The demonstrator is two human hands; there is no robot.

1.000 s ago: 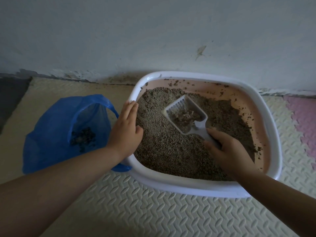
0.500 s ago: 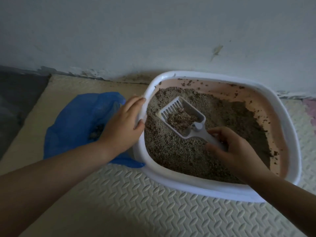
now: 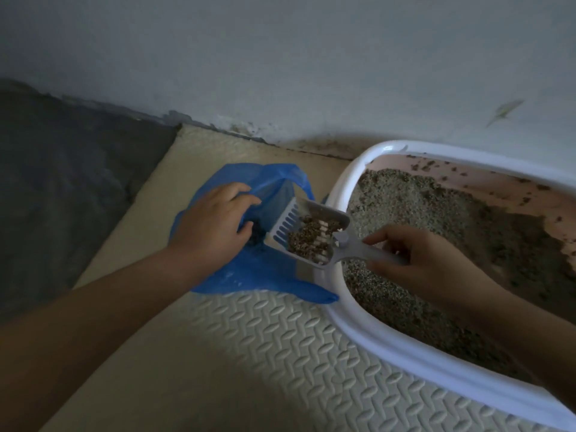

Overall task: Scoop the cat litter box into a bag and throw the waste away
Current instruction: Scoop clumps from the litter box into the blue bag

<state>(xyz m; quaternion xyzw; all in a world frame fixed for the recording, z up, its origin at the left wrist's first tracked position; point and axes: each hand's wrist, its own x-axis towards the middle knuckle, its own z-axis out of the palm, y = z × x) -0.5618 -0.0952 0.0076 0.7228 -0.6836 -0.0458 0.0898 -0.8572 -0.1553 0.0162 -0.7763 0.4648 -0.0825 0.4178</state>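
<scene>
A white-rimmed litter box (image 3: 405,347) with pink inner walls sits at the right, filled with grey litter (image 3: 436,219). My right hand (image 3: 420,260) grips the handle of a pale slotted scoop (image 3: 308,232), which carries brown clumps over the box's left rim. Left of the box, a blue plastic bag (image 3: 258,272) lies on the mat with dark waste inside. My left hand (image 3: 215,226) holds the bag's rim, pulling its mouth apart; the scoop's front edge hangs at that mouth.
A textured cream foam mat (image 3: 249,353) covers the floor under the box and bag. Darker flooring (image 3: 62,198) lies to the left. A grey wall (image 3: 280,57) stands close behind, with scattered litter along its base.
My right hand lifted the loaded scoop out of the litter and carried it left over the rim to the bag. My left hand left the box rim and took hold of the bag.
</scene>
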